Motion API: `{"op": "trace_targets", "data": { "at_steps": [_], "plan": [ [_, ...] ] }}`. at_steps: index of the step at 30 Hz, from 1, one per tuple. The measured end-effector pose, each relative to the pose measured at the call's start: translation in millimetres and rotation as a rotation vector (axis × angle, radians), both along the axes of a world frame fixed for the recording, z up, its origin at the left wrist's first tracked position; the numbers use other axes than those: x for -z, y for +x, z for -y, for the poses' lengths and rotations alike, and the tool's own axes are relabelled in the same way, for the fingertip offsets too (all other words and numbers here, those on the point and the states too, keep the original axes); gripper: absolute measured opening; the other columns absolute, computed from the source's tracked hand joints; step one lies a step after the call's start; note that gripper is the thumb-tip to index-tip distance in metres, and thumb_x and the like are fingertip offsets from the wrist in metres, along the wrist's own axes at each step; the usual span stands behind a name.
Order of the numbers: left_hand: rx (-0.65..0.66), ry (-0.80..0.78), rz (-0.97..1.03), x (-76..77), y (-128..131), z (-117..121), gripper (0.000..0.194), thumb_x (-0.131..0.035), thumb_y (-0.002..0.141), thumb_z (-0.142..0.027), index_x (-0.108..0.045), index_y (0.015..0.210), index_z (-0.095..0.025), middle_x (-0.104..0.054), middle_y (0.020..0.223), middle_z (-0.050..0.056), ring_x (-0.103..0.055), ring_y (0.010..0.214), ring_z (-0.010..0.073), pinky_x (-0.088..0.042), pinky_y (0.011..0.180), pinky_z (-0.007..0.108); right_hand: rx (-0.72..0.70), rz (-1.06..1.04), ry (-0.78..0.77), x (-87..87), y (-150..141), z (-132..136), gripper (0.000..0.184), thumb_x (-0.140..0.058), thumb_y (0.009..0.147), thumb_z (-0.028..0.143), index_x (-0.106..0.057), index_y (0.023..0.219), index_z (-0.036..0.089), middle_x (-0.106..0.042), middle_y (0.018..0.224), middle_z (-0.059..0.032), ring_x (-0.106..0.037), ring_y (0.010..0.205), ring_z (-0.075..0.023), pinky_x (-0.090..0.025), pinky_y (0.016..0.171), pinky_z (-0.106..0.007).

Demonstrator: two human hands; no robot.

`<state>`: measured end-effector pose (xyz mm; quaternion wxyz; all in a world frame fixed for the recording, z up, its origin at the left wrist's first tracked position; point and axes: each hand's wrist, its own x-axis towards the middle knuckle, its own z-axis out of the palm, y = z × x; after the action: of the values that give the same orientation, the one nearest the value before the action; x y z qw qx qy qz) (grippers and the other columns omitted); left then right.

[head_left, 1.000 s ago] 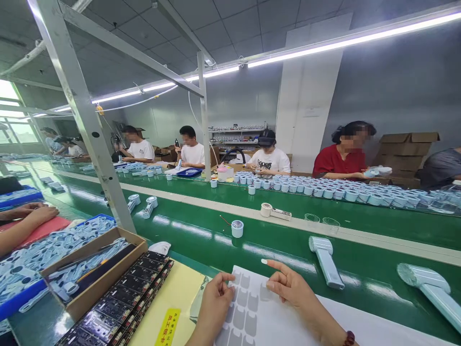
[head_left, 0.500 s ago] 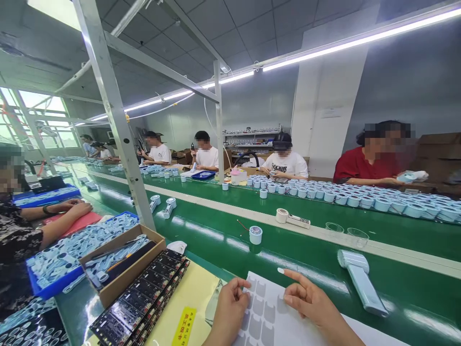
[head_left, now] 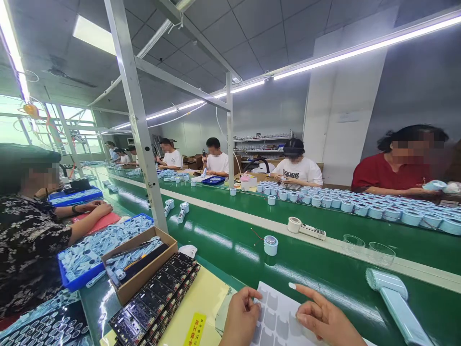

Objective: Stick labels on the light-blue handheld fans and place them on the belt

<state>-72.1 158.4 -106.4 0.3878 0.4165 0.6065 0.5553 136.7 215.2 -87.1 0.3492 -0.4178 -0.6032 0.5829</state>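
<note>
A white backing sheet (head_left: 275, 315) with rows of grey adhesive pads lies at the near edge of the bench. My left hand (head_left: 242, 317) pinches thumb and fingers together at the sheet's left edge; what is between them is too small to make out. My right hand (head_left: 326, 317) rests on the sheet's right part, forefinger stretched out flat, other fingers curled. A pale blue handheld device (head_left: 394, 300) lies on the green belt to the right of my hands.
A tray of black circuit boards (head_left: 156, 302) and a cardboard box (head_left: 139, 264) sit left of me on a yellow mat (head_left: 201, 300). A blue bin of parts (head_left: 90, 250) and a seated person are further left. Small round parts (head_left: 270, 245) lie on the belt; several people work opposite.
The view has swung left and up, bringing the seated person on the left into sight. My hands stay on the sheet, now lower in the picture; the blue device sits further right.
</note>
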Motion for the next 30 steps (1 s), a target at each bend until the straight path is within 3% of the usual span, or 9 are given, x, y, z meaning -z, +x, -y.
{"op": "trace_targets", "data": {
  "at_steps": [4,17,20,24,27,30],
  "plan": [
    [-0.011,0.001,-0.006,4.0,0.5,-0.9,0.010,-0.065,0.061,-0.023,-0.064,0.071,-0.022,-0.031,0.047,-0.009,-0.034,0.049,0.0133,-0.028,0.055,0.028,0.052,0.004,0.023,-2.0,-3.2,5.0,0.066,-0.083,0.052,0.054,-0.069,0.110,0.025,-0.059,0.062,0.0015,-0.054,0.059,-0.0196,-0.035,0.048,-0.026],
    [0.008,-0.016,-0.105,-15.4,1.2,5.2,0.009,-0.062,0.064,-0.019,-0.062,0.073,-0.020,-0.035,0.048,-0.009,-0.036,0.050,0.0135,-0.030,0.055,0.028,0.018,-0.033,0.028,9.2,-3.8,-0.6,0.064,-0.084,0.053,0.052,-0.070,0.109,0.025,-0.059,0.063,0.0015,-0.052,0.055,-0.0170,-0.036,0.047,-0.025],
    [-0.015,0.020,-0.167,-39.6,5.6,15.3,0.010,-0.057,0.072,-0.023,-0.064,0.079,-0.019,-0.037,0.052,-0.007,-0.039,0.052,0.0140,-0.032,0.053,0.027,0.037,-0.034,0.034,10.7,-2.9,-1.3,0.062,-0.083,0.055,0.052,-0.070,0.110,0.026,-0.060,0.064,0.0009,-0.053,0.055,-0.0173,-0.035,0.046,-0.025],
    [-0.056,0.101,-0.315,-90.7,-8.4,20.6,0.021,-0.048,0.085,-0.028,-0.066,0.090,-0.019,-0.051,0.062,-0.003,-0.050,0.059,0.0152,-0.040,0.057,0.027,0.051,-0.054,0.035,14.6,-1.5,-2.2,0.063,-0.083,0.056,0.052,-0.069,0.111,0.025,-0.061,0.065,0.0001,-0.053,0.057,-0.0175,-0.033,0.044,-0.024],
    [-0.120,0.136,-0.505,-125.8,-49.0,1.5,0.018,-0.055,0.087,-0.023,-0.067,0.099,-0.019,-0.066,0.093,0.003,-0.061,0.087,0.0172,-0.047,0.081,0.029,0.060,-0.067,0.030,16.0,-1.0,-1.5,0.065,-0.084,0.057,0.052,-0.068,0.113,0.023,-0.061,0.064,0.0004,-0.050,0.056,-0.0164,-0.032,0.044,-0.023],
    [-0.228,0.043,-0.690,-144.0,-108.5,-34.5,0.024,-0.064,0.087,-0.025,-0.064,0.110,-0.017,-0.061,0.125,0.009,-0.057,0.113,0.0246,-0.046,0.096,0.045,0.056,-0.064,0.030,15.4,-0.5,1.1,0.069,-0.084,0.058,0.054,-0.066,0.116,0.021,-0.059,0.062,0.0016,-0.048,0.054,-0.0155,-0.030,0.045,-0.024]
  ]
}}
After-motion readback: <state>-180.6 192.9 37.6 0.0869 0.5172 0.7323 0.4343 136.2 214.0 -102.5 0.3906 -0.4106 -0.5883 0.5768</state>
